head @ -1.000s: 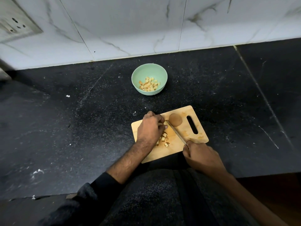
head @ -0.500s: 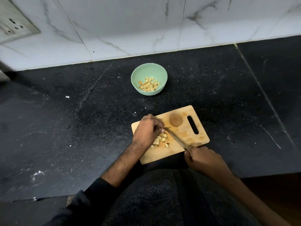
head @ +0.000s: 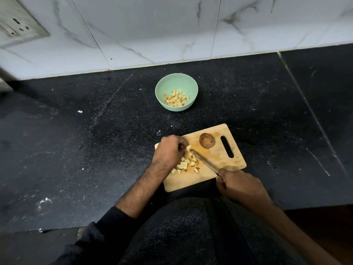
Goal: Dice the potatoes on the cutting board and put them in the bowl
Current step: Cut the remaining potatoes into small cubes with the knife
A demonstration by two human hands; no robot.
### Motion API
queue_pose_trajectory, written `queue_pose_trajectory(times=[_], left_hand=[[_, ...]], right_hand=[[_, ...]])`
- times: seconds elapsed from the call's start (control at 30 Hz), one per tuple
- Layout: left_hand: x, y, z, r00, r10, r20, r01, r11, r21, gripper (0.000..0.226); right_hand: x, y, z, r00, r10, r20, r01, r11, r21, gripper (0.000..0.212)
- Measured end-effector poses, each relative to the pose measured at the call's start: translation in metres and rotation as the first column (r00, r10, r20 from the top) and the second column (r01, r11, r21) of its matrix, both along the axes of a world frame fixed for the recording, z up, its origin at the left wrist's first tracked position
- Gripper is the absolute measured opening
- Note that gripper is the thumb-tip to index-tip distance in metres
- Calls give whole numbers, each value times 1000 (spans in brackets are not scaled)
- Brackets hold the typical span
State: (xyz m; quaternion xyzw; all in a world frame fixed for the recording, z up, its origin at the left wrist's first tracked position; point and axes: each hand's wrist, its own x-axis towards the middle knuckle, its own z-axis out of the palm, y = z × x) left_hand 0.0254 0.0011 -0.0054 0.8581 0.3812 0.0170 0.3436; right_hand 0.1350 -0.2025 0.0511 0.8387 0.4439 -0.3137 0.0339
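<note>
Dice count on the cutting board (head: 219,150) is up since a second ago: the cut potato cubes (head: 186,163) now spread wider beside the left hand, more of them exposed. Left hand (head: 169,151) has slid back toward the board's left edge; earlier it sat further over the pile. Its fingers are curled shut, pinching a small remaining potato piece (head: 189,147) at the fingertips, just by the knife tip. Knife (head: 204,162) lies at a diagonal across the board, tip at the held piece, blade low on the wood, touching or nearly so, cannot tell which. Right hand (head: 240,185) has drawn slightly back and sits off the board's near right corner, fingers wrapped closed around the knife handle, which is hidden inside the grip. Uncut brown potato (head: 207,140) sits unchanged on the board's far side, next to the handle slot, apart from the cubes. Green bowl (head: 176,84) stands on the black bench (head: 76,140) beyond the board, well apart from it, already holding diced potato; its contents look the same as before. Left forearm is bare, dark sleeve pushed up near the elbow.
</note>
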Motion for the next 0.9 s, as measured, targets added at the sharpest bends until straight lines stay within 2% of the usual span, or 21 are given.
queue_pose_trajectory(times=[0.1, 0.23, 0.37, 0.6, 0.9], left_hand=[[7, -4, 0, 1000, 10, -1, -10, 1000, 1, 26], [14, -10, -4, 999, 36, 5, -36, 999, 27, 22], [15, -11, -6, 994, 106, 31, -106, 994, 0, 17], [17, -16, -3, 988, 154, -8, -153, 986, 61, 10], [15, -18, -4, 992, 127, -18, -126, 990, 59, 8]], right_hand=[[-1, 1, -1, 997, -77, -5, 77, 996, 49, 28], [-5, 8, -9, 989, -129, -68, 135, 986, 100, 26], [-7, 17, -10, 994, -83, -73, 92, 988, 128, 30], [-10, 25, -13, 994, -28, -103, 35, 997, 65, 32], [-12, 30, -14, 993, -22, -120, 25, 999, 30, 24]])
